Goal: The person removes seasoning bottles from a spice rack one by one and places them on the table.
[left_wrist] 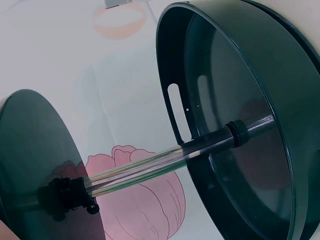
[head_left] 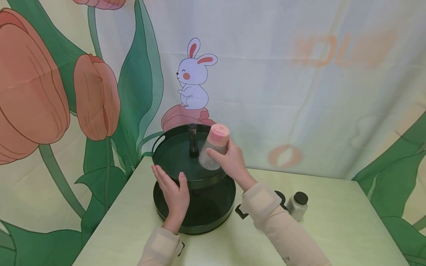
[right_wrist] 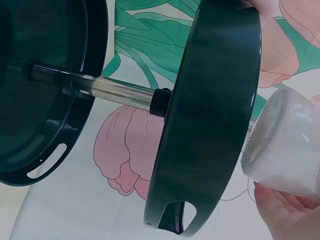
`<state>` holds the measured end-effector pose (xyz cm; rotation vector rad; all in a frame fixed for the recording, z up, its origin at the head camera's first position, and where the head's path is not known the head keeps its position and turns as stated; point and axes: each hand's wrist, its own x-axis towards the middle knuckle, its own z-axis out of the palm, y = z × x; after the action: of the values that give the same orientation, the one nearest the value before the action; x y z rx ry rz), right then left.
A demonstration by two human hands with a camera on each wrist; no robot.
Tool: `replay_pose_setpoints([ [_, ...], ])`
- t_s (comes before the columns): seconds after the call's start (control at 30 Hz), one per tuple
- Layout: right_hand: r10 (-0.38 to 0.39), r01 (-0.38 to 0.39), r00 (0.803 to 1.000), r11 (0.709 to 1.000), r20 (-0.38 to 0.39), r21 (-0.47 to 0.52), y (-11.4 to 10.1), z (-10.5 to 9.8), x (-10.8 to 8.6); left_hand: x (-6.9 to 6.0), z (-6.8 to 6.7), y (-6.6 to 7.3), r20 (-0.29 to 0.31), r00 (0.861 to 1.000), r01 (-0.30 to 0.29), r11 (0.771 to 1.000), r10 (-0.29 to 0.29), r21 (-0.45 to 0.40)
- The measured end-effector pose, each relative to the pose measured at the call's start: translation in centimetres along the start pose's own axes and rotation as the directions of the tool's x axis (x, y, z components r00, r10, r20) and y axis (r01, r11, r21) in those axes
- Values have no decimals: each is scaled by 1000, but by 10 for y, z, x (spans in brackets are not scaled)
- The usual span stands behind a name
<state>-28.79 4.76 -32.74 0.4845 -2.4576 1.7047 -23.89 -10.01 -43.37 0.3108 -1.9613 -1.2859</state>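
A dark green two-tier round tray stand [head_left: 196, 183] stands on the table, its tiers joined by a clear central post [left_wrist: 140, 172]. My right hand [head_left: 233, 160] grips a translucent bottle with a pink cap [head_left: 213, 151], tilted over the right side of the upper tray. In the right wrist view the bottle's base [right_wrist: 285, 142] shows beside the upper tray's wall [right_wrist: 210, 115], with fingers around it. My left hand [head_left: 174, 195] lies with straight fingers against the upper tray's front left rim. Only a sliver of that hand shows in the left wrist view.
On the table [head_left: 336, 207] to the right stands a small clear jar with a black lid [head_left: 298, 205]. Black objects [head_left: 242, 212] lie partly hidden behind my right sleeve. A curtain printed with tulips and a rabbit [head_left: 194, 81] hangs behind the table.
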Motion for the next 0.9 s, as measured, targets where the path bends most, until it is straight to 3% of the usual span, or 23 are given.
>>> replay_pose_setpoints([
  [0.9, 25, -26, 1000, 997, 10, 80, 14, -37, -29, 0, -1, 0, 4, 1000, 0, 1000, 0, -3],
])
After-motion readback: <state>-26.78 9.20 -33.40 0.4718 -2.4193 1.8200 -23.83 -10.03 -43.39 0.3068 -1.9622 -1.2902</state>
